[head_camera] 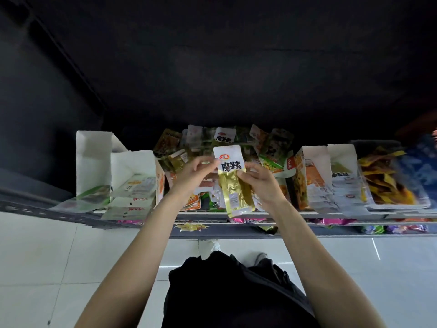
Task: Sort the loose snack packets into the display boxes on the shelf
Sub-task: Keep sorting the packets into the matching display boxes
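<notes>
Nearest the camera are the person's dark clothing and two bare forearms reaching out over the white tiled floor toward the shelf. Both hands meet above the shelf's front edge, around one white-and-gold snack packet held upright and lengthwise, its white printed end away from the camera. The left hand pinches the packet's left edge near the top with thumb and fingertips, so its grip is closed on the packet. The right hand curls its fingers round the packet's right edge, also gripping it. Beneath the hands a heap of loose packets fills the middle of the shelf. White display boxes stand toward the shelf's left end, holding flat packets. More display boxes stand toward the right end, and a clear tray of yellow packets lies beyond them.
</notes>
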A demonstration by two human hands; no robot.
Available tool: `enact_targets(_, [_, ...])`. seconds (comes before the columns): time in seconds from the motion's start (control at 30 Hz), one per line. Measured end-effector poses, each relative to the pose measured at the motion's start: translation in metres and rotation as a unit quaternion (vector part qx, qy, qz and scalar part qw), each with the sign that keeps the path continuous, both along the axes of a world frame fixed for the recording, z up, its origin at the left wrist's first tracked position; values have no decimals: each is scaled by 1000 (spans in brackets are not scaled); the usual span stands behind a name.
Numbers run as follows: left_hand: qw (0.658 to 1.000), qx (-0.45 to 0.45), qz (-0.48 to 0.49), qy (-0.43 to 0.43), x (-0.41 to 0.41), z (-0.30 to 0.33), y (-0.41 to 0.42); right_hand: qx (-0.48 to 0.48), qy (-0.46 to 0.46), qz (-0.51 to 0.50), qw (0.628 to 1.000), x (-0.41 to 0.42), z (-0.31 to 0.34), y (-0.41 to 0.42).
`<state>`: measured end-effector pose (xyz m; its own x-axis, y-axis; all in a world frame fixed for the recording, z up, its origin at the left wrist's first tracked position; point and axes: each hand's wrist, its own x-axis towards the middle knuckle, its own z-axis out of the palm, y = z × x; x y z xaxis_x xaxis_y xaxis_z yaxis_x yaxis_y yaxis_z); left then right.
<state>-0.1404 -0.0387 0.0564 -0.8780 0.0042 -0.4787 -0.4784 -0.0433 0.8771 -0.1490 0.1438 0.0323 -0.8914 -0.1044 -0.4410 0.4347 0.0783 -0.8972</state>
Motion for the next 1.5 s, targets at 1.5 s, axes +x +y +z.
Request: enact_targets(1.5, [761,-447,-185,433,-59,-41,287,509,423,-11,749,-27,-14,289])
